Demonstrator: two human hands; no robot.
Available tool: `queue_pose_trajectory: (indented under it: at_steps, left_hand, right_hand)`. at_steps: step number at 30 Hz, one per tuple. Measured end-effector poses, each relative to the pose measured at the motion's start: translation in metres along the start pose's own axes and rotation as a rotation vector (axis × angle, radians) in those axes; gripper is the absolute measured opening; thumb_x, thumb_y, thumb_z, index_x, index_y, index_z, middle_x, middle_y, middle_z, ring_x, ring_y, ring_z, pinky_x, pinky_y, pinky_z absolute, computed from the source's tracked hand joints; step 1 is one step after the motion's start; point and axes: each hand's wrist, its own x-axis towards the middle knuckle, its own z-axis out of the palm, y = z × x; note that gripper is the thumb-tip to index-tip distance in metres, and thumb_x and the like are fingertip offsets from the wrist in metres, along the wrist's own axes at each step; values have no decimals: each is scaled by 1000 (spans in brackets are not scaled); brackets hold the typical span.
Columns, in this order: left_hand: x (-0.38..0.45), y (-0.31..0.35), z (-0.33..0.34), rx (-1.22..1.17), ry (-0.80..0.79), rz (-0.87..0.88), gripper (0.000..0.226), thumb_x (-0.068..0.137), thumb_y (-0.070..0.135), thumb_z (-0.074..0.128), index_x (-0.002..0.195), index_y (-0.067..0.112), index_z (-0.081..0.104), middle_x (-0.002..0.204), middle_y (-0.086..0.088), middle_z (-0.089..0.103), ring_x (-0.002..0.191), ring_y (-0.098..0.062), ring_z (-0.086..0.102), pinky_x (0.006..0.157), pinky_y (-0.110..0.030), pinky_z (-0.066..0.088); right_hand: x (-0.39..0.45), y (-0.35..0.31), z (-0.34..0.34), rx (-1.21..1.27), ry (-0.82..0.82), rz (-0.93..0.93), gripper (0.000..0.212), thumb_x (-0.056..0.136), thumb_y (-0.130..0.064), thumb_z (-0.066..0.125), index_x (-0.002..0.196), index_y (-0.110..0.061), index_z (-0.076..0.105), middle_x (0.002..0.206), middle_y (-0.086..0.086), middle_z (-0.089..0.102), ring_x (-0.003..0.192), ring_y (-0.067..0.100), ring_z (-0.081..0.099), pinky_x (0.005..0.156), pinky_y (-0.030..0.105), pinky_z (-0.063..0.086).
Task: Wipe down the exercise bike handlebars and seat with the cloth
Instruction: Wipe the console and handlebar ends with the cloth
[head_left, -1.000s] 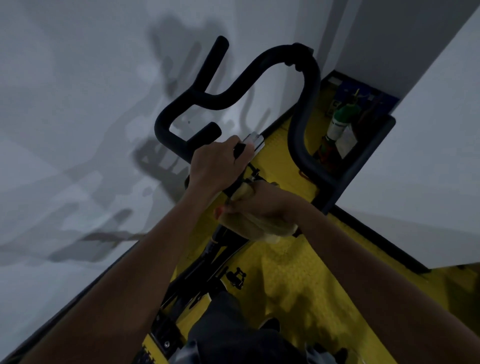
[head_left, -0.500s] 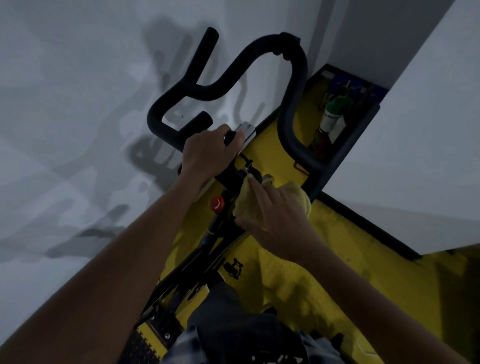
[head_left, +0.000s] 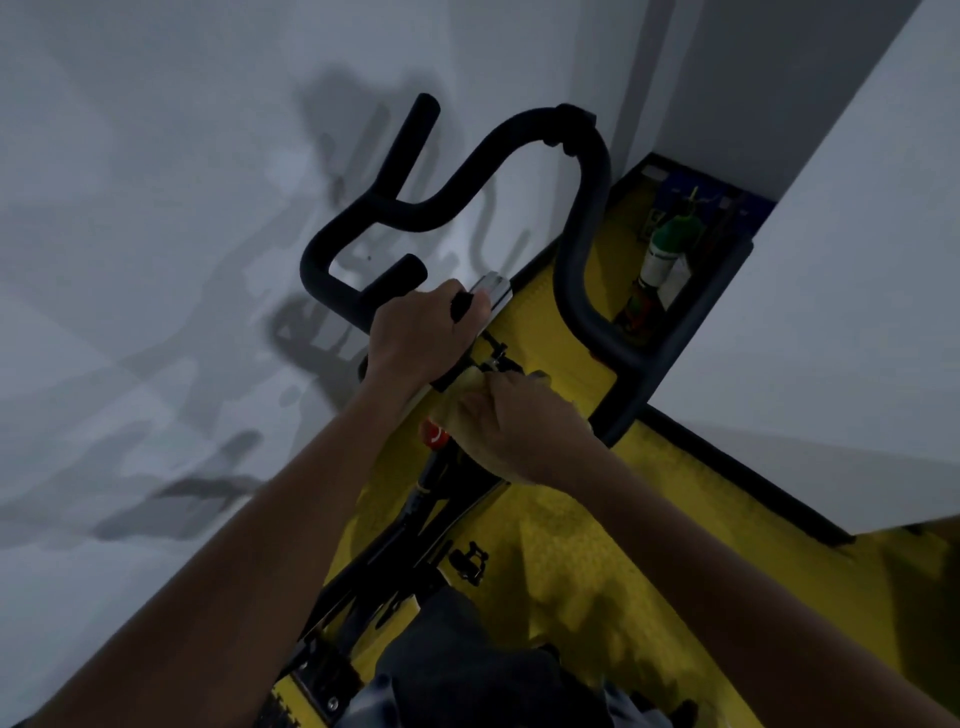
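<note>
Left hand (head_left: 423, 332) curled round the black handlebars (head_left: 582, 234) at centre, right hand (head_left: 511, 423) at its 5 o'clock bunching the yellow cloth (head_left: 457, 410) against the stem, red knob (head_left: 434, 434) just beside, white wall (head_left: 156, 260) close at 9 o'clock, open yellow floor (head_left: 597, 571) toward 5 o'clock.

A grey-white wall (head_left: 156, 260) fills the left of the frame, with soft dark shadows on it. The floor (head_left: 597, 545) at lower centre is yellow. A white block (head_left: 857, 338) stands at right, dark-edged below. The light is dim.
</note>
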Motion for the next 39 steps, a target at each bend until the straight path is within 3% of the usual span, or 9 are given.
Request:
queue_pose_trajectory:
  at_steps: [6, 9, 12, 18, 22, 26, 31, 35, 39]
  left_hand:
    - [1, 3, -2, -5, 14, -28, 50, 101, 61, 32, 81, 20, 54, 57, 7, 47, 58, -19, 51, 57, -31, 31]
    - [-1, 3, -3, 1, -3, -32, 51, 102, 61, 32, 86, 19, 57, 59, 7, 48, 61, -18, 50, 62, -30, 32]
    - [-1, 2, -3, 4, -24, -27, 51, 102, 61, 31, 89, 19, 58, 59, 8, 47, 61, -18, 50, 62, -30, 33]
    - [0, 0, 0, 5, -18, -13, 52, 101, 63, 27, 87, 22, 54, 57, 9, 49, 59, -19, 53, 59, -30, 34]
    - [2, -1, 2, 6, 13, 2, 52, 101, 64, 27, 84, 23, 54, 59, 4, 54, 58, -19, 54, 56, -29, 34]
    - [1, 0, 1, -20, 32, 7, 46, 100, 64, 30, 77, 29, 47, 55, 8, 51, 52, -14, 52, 50, -27, 30]
    - [1, 1, -1, -21, 48, 2, 47, 100, 64, 33, 76, 27, 49, 56, 7, 53, 52, -14, 50, 49, -24, 27]
    - [2, 0, 0, -27, 38, 0, 48, 98, 66, 33, 78, 26, 52, 63, 2, 61, 60, -20, 58, 54, -29, 36]
    - [0, -1, -1, -30, 16, -4, 50, 99, 66, 32, 79, 25, 53, 62, 3, 59, 60, -18, 57, 53, -28, 33]
  right_hand:
    - [34, 3, -8, 341, -149, 85, 57, 108, -52, 22, 120, -9, 58, 103, 11, 59, 94, 28, 59, 77, 36, 35]
    - [17, 6, -6, 201, -131, 33, 88, 89, -84, 23, 133, -13, 52, 101, 3, 59, 85, 22, 57, 74, 36, 38]
    - [-3, 21, -3, 9, -86, 37, 71, 85, -83, 46, 114, -19, 54, 85, -7, 53, 76, 17, 56, 66, 35, 46]
    - [-43, 75, 1, -351, 102, -277, 62, 85, -70, 60, 122, -20, 59, 109, -6, 66, 98, 14, 61, 89, 31, 44]
    - [-32, 64, -1, -414, 145, -240, 57, 82, -77, 52, 107, -26, 63, 92, -11, 68, 83, 12, 63, 73, 32, 35]
    - [-3, 44, -8, -205, -180, 19, 66, 73, -88, 54, 101, -29, 62, 77, -13, 58, 69, 6, 55, 61, 27, 42]
    - [43, 32, -14, 555, -531, 158, 34, 81, -56, 78, 101, -29, 73, 102, -11, 74, 96, 7, 69, 92, 32, 55]
    - [65, 23, -8, 819, -559, 284, 45, 74, -43, 88, 109, -20, 71, 110, -2, 74, 99, 21, 72, 90, 38, 58]
    - [44, 16, 0, 581, -280, 157, 36, 79, -51, 81, 104, -28, 70, 100, -8, 72, 89, 9, 68, 83, 33, 57]
